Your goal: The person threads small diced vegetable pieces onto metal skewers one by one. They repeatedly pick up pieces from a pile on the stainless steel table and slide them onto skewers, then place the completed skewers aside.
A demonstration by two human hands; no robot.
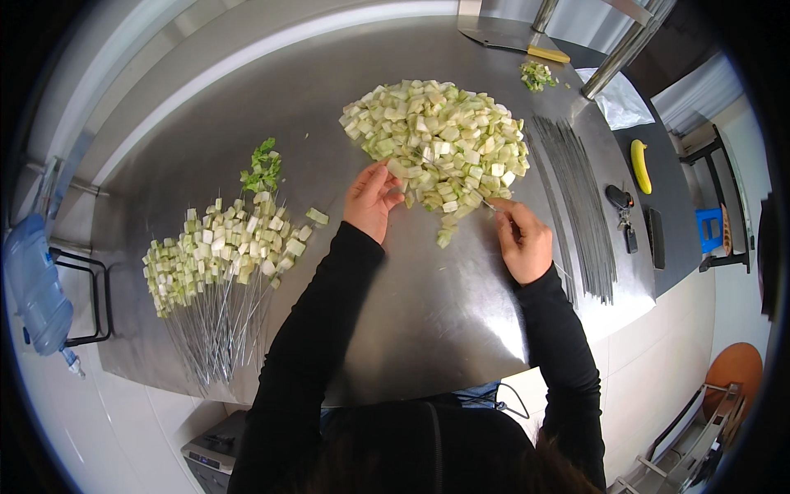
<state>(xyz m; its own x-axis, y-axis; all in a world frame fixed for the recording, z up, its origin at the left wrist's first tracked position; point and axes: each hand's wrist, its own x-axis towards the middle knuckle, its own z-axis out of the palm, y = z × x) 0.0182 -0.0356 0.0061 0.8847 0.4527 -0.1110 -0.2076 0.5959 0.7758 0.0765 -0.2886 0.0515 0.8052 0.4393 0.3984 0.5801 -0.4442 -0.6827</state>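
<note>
A big heap of pale green vegetable cubes (444, 136) lies on the stainless steel table (432, 296). At its near left edge my left hand (371, 200) pinches a pale vegetable piece (397, 168) between thumb and fingertips. My right hand (523, 238), at the near right edge of the heap, grips a thin metal skewer (490, 205) whose tip end points into the cubes; whether a piece is on it I cannot tell. Many loaded skewers (225, 247) lie at the left, cubes away from me, bare ends toward me. A bundle of bare metal skewers (580, 210) lies at the right.
Chopped green leaves (261, 167) lie beyond the loaded skewers. A cleaver (509, 46) and small vegetable scraps (537, 75) are at the far right, near a metal post (623, 55). Keys (624, 216) lie right of the bare skewers, and a banana (640, 167) rests on a dark surface.
</note>
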